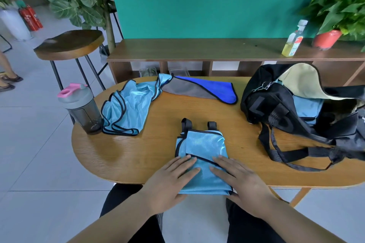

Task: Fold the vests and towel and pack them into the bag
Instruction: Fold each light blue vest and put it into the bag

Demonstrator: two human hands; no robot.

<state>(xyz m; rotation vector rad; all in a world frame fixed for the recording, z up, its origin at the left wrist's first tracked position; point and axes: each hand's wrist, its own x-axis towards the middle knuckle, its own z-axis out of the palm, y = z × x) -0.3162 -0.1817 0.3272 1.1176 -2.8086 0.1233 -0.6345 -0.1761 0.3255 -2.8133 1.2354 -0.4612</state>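
The left hand [167, 183] and right hand [245, 183] press flat, grips open and holding nothing, on the folded blue vest [203, 148] at the worktop [126, 156] near edge; folding seems done; next, lifting it into the black bag [276, 108].

I have one view only: the wide-angle head camera, looking forward and down, close over the wooden table [138, 154], facing the green wall [197, 2] at frame top.

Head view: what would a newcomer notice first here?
The left hand and right hand press flat on a folded light blue vest with black trim at the near edge of the oval wooden table. An open black fabric bag sits at right, a crumpled blue vest at left.
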